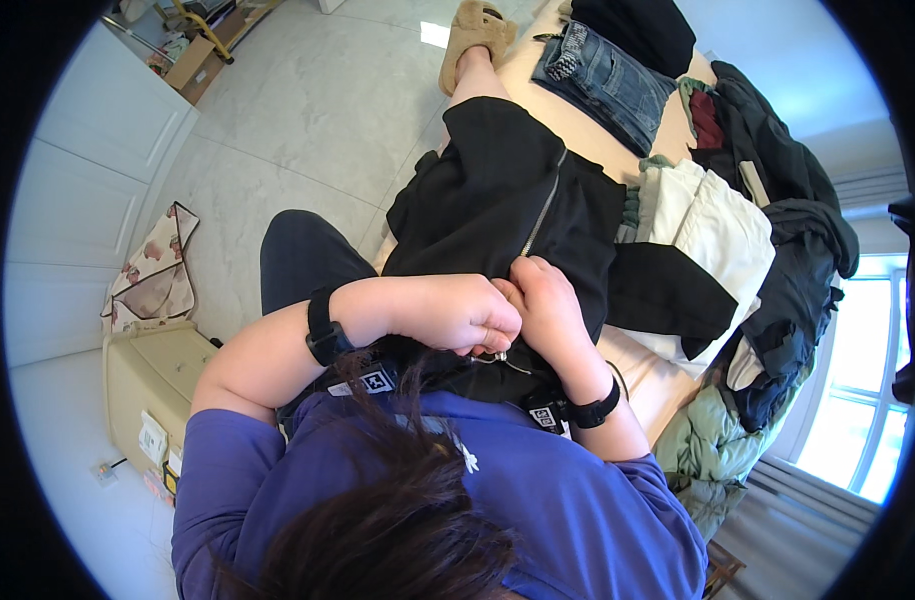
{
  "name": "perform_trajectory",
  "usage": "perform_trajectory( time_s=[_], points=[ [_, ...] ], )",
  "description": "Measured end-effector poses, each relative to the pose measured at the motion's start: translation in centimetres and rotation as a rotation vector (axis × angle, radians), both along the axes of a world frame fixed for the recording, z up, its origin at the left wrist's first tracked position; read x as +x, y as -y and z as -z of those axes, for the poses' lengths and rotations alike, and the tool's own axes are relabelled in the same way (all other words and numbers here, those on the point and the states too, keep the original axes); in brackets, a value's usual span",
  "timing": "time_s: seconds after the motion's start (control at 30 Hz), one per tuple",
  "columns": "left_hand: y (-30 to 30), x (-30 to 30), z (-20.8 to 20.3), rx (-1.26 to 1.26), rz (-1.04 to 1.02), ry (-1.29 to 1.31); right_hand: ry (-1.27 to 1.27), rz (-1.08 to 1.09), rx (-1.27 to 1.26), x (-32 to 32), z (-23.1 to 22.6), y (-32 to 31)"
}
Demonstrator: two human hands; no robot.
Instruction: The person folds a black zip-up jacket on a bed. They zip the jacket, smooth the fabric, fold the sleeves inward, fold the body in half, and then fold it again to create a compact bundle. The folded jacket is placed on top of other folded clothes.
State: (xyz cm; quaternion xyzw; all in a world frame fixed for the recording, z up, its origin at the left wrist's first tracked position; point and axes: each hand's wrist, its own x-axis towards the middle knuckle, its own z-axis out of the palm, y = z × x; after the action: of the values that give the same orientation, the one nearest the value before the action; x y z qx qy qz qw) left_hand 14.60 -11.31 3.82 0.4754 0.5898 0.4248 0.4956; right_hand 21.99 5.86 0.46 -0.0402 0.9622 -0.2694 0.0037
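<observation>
A black zip-up jacket [478, 190] lies spread over my lap and the bed, one sleeve [668, 295] reaching out to the right. Its metal zipper [546, 208] runs down from the far side and passes under my fingers. My right hand [550, 308] is closed on the jacket's front along the zipper line. Touching it from the left, my left hand [468, 315] has its fingers curled in on the same spot. A small bit of silvery metal shows just below the left fingers. What each fingertip pinches is hidden.
Folded blue jeans [608, 85] lie at the bed's far end beside another black garment [638, 30]. To the right are white clothing [703, 220], a dark heap [793, 190] and a light green garment [723, 430]. A beige cabinet [143, 390] stands at left.
</observation>
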Motion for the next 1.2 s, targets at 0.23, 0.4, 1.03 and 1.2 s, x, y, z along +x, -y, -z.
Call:
perform_trajectory(
  time_s=[0.23,0.4,1.03,1.2],
  points=[
    [0.5,0.2,-0.4,-0.022,0.039,-0.072,0.020,0.006,0.005,-0.1,-0.2,0.3],
    [1.9,-0.1,-0.6,0.014,0.040,-0.095,0.005,0.005,0.025,0.0,-0.1,0.4],
    [1.7,1.1,1.5,-0.004,-0.039,-0.405,0.016,-0.012,-0.125,1.0,-0.6,-0.8],
    [1.5,1.3,1.6,0.043,0.025,-0.495,-0.009,0.026,-0.110,1.1,-0.2,-0.3]
  ],
)
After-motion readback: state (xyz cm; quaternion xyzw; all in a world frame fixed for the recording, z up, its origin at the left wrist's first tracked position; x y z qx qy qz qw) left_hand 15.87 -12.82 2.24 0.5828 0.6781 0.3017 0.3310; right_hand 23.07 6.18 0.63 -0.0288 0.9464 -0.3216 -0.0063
